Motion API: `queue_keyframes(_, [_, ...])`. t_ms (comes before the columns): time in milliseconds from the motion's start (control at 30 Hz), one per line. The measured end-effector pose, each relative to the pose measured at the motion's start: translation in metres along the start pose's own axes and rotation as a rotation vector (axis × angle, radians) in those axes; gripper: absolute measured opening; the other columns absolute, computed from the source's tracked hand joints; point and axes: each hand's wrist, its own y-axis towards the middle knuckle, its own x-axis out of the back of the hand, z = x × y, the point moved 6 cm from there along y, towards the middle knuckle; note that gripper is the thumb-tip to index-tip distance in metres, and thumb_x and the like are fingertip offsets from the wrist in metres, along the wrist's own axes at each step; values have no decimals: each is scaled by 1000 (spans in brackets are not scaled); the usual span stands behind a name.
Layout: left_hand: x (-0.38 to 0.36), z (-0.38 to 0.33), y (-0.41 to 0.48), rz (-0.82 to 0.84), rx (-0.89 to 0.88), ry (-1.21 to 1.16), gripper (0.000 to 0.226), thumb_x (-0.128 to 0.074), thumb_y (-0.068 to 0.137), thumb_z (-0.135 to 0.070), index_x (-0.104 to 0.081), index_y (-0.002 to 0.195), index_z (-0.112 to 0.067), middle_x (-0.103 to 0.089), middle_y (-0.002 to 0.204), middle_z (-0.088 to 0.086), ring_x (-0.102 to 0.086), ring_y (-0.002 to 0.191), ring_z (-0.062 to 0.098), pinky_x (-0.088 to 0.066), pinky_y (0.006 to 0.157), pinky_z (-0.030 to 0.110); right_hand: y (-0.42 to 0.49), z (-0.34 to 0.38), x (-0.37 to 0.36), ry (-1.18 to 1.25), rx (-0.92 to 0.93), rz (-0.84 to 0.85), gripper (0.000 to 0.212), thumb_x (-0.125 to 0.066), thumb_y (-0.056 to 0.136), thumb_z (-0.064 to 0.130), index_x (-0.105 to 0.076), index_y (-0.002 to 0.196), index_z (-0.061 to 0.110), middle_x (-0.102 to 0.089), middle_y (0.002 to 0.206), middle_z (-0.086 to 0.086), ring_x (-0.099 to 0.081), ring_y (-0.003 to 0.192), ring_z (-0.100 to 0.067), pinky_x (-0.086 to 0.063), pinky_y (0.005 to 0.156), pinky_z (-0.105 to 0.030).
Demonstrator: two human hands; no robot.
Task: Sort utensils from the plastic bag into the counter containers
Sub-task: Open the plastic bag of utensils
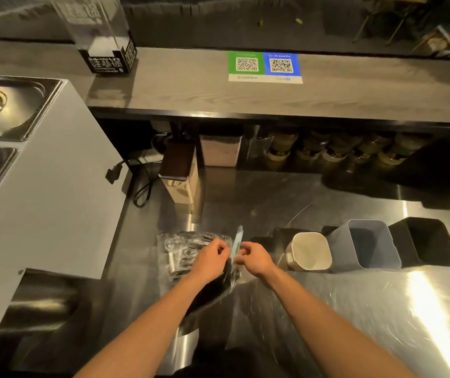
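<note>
A clear plastic bag (183, 251) of transparent utensils lies on the steel counter (313, 309) in front of me. My left hand (211, 259) pinches the bag's right end. My right hand (253, 257) pinches the same end from the other side, and a pale green strip of the bag's top (237, 240) stands up between my fingers. To the right stand three open containers in a row: a white one (311, 251), a grey-blue one (368, 245) and a black one (428, 242). I cannot see any utensils inside them.
A metal box (180, 173) and a black power cord (142, 186) sit behind the bag. Jars (335, 151) line the space under a wooden ledge (191, 85) carrying a QR-code sign (264, 66). A white appliance (41, 186) stands at the left.
</note>
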Motion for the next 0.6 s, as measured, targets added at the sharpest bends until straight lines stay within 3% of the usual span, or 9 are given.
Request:
queue_keyframes(133, [3,3,3,11,12,-29,13,-54,100,-32,-58,89,-26,-68,87,-3,-65,77,18,-51,74,38,-2,6,-6,94,31,21,34,-72,81,-4,-64,111,11,-60,80,-2,-55,72,-10,-48,70,-18])
queue_keyframes(267, [6,6,6,14,23,-68,18,-54,99,-34,-61,89,-22,-68,80,1,-65,72,22,-55,73,45,1,10,-11,60,108,-70,23,-72,89,19,-67,111,14,-66,103,-2,-64,90,-15,-51,83,-28])
queue_keyframes(367, [8,7,3,-3,6,-106,18,-58,97,-40,-64,97,-23,-72,83,-3,-69,69,13,-56,65,37,1,13,-10,73,152,-93,12,-70,88,14,-68,99,14,-70,96,-3,-68,89,-21,-54,82,-36])
queue_keyframes(433, [11,7,2,-58,-7,-125,20,-57,98,-44,-65,98,-25,-71,87,-6,-68,72,8,-55,69,34,1,17,-11,56,179,-83,11,-72,85,12,-68,95,13,-72,90,-2,-68,88,-21,-54,81,-37])
queue_keyframes(500, [13,6,2,-95,-18,-93,24,-53,100,-44,-65,98,-23,-69,90,-5,-66,80,11,-55,77,39,1,20,-11,46,183,-53,14,-73,83,12,-68,96,12,-72,91,-1,-68,88,-20,-54,81,-36])
queue_keyframes(600, [11,4,2,-84,-15,-16,25,-49,102,-42,-61,97,-21,-68,91,-2,-65,83,14,-52,77,38,3,24,-4,66,183,-62,15,-65,89,15,-66,104,16,-69,98,5,-65,95,-15,-52,87,-31])
